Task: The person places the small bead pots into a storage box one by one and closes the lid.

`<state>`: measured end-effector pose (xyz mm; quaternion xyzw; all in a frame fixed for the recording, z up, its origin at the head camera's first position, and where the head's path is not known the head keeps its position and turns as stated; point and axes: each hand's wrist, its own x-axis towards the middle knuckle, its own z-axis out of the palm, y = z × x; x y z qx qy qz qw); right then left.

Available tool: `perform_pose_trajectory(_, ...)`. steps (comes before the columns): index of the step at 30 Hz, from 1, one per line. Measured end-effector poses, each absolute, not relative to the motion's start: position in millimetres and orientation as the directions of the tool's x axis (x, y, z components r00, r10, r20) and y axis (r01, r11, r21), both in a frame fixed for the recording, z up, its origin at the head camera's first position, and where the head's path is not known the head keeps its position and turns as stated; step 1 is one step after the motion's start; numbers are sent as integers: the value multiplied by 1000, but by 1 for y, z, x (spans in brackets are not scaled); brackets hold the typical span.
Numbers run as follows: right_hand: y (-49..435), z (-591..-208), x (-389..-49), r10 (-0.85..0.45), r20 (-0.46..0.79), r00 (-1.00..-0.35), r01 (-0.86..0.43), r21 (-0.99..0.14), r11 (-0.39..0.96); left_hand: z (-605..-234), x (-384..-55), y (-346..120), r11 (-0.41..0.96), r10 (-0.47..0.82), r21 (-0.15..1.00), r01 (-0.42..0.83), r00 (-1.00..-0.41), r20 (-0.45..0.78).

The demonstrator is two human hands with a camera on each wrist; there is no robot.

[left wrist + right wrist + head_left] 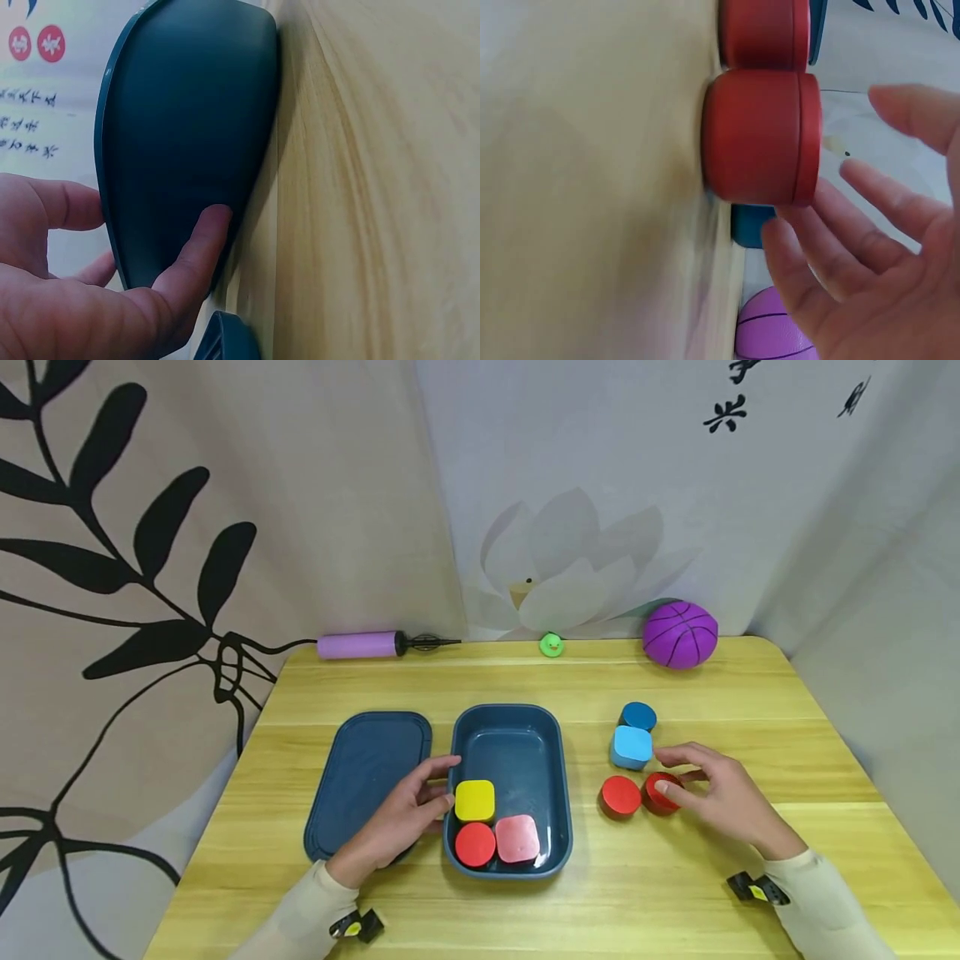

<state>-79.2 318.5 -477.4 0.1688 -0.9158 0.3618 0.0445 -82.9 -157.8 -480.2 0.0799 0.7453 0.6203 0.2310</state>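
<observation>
We see the right hand [722,793] with its thumb and fingers spread apart about a red jar [757,139], which stands on the table [525,918] to the tray's right; we cannot tell whether any fingertip touches it. Just left of this jar is a second red jar [621,797], and on their far side we find a blue block [632,747], then a blue jar [639,716] just beyond. The left hand [401,820], fingers loosely extended, touches the left wall and rim of the tray [513,760]. In the tray's near part we see a yellow block [475,801], a third red jar [475,844] and a pink block [517,838]. Left of the tray lies a lid [367,777]. Along the far edge, left to right, we have a pump [356,645], a duck [551,645] and a ball [680,635].
</observation>
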Motion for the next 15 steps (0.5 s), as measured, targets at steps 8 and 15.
perform_pose_trajectory(8, 327, -484, -73, -361, 70, -930, -310, -679, 665, -482, -82, -158, 215, 405, 963, -164, -882, -241)
perform_pose_trajectory(15, 327, -482, -71, -394, 53, -918, -319, -687, 653, -481, -82, -158, 216, 400, 962, -169, -883, -245)
